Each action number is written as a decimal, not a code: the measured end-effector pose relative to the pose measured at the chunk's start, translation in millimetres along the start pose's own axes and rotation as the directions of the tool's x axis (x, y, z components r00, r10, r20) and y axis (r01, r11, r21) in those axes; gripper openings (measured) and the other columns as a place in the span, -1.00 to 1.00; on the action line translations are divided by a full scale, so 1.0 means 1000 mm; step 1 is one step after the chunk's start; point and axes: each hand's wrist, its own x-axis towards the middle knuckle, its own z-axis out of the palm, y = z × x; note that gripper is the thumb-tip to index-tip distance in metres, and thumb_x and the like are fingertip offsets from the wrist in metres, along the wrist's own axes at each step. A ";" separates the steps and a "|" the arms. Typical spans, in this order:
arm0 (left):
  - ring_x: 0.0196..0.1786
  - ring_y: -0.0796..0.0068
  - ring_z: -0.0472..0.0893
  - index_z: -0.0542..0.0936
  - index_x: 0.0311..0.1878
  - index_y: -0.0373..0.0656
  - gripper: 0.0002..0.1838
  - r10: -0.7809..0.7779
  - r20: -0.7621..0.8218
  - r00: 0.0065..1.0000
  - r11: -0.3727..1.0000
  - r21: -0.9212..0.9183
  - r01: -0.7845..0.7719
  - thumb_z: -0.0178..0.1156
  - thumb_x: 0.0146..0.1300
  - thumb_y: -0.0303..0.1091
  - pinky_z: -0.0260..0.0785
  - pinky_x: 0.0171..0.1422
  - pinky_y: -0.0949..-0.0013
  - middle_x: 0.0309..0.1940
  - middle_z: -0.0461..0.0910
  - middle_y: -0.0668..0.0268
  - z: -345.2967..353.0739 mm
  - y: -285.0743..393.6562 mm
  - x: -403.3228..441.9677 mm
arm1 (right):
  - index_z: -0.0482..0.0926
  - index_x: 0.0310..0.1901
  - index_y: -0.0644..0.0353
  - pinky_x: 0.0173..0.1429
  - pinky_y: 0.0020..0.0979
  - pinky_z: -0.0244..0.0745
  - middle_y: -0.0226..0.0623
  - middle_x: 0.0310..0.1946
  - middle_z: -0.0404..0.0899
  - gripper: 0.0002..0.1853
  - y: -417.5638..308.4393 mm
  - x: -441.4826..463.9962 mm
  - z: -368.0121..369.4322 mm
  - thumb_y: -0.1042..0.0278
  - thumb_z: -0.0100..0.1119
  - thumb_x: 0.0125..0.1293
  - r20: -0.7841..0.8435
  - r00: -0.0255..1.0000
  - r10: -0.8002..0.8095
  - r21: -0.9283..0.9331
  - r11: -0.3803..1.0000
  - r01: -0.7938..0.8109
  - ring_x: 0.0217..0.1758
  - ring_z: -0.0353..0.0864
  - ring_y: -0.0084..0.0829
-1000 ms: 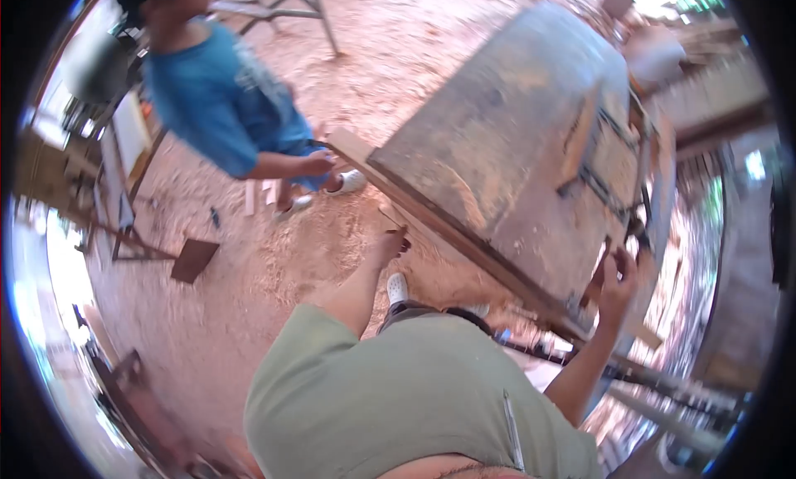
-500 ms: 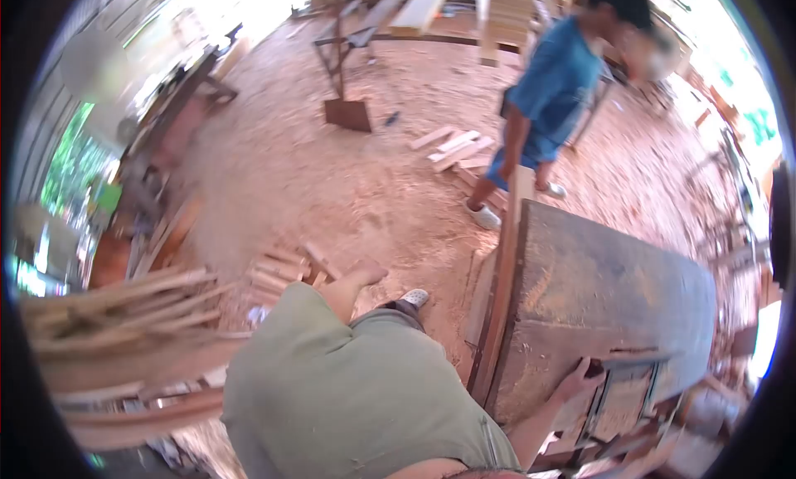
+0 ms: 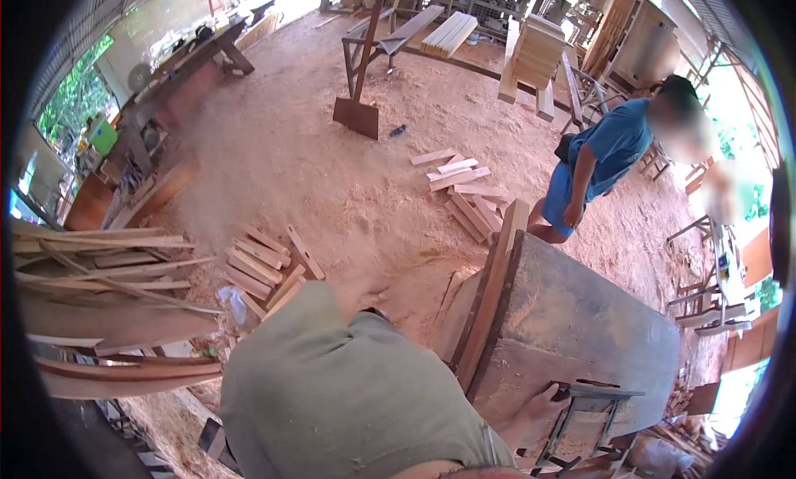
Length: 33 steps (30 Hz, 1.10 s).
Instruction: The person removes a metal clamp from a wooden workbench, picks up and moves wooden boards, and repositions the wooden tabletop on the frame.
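My right hand [image 3: 541,404] is at the lower right, its fingers closed round a small black knob [image 3: 562,392] beside a metal frame. That frame [image 3: 609,393] is set on a large dark machine table [image 3: 593,313] dusted with sawdust. A reddish-brown wooden rail [image 3: 491,301] runs along the table's near left edge. My left hand [image 3: 366,291] is low over the sawdust floor, just past my green sleeve. It is blurred and pale against the floor, so its fingers cannot be made out. Several short wooden pieces [image 3: 257,263] lie left of it.
A person in blue [image 3: 613,143] stands beyond the machine table. More cut wood [image 3: 456,176] lies on the floor between us. A shovel [image 3: 356,118] stands upright farther back. Long wood strips [image 3: 108,255] are stacked at left. Boards [image 3: 449,35] rest on stands behind.
The view has tilted up and turned slightly, showing more of the workshop. The person in blue has stepped to the right, away from the machine table's corner. My right hand stays at the knob.
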 end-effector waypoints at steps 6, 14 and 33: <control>0.08 0.01 0.48 0.59 -0.12 -0.29 -0.55 0.133 -0.082 0.988 0.975 -0.170 -0.145 0.06 0.14 -0.07 0.32 0.15 0.18 -0.04 0.52 -0.05 -0.088 0.104 -0.072 | 0.34 0.02 0.47 -0.05 -0.20 0.45 0.08 -0.14 0.49 -0.55 0.012 0.007 0.005 0.33 0.15 0.18 -0.021 0.999 -0.039 0.072 0.997 0.041 -0.13 0.53 -0.05; -0.49 0.27 0.60 0.61 -0.48 -0.31 -0.64 -0.067 -0.036 0.997 0.977 -0.207 0.059 0.08 0.08 -0.14 0.45 -0.39 0.20 -0.50 0.61 0.12 -0.042 -0.004 -0.111 | 0.27 0.15 0.35 0.04 -0.20 0.46 0.11 0.00 0.41 -0.41 0.005 0.001 0.004 0.27 0.21 0.13 -0.127 0.991 -0.052 -0.024 0.999 0.049 0.00 0.48 0.01; -0.50 0.28 0.59 0.65 -0.47 -0.26 -0.55 -0.068 -0.237 0.969 0.986 -0.163 0.029 0.09 0.05 0.01 0.43 -0.42 0.26 -0.54 0.61 0.13 -0.049 -0.027 -0.116 | 0.02 0.31 0.42 0.21 -0.20 0.27 0.18 0.18 0.26 -0.20 0.014 0.007 0.023 0.20 0.17 0.16 0.044 0.999 -0.004 -0.239 0.971 0.014 0.17 0.34 0.04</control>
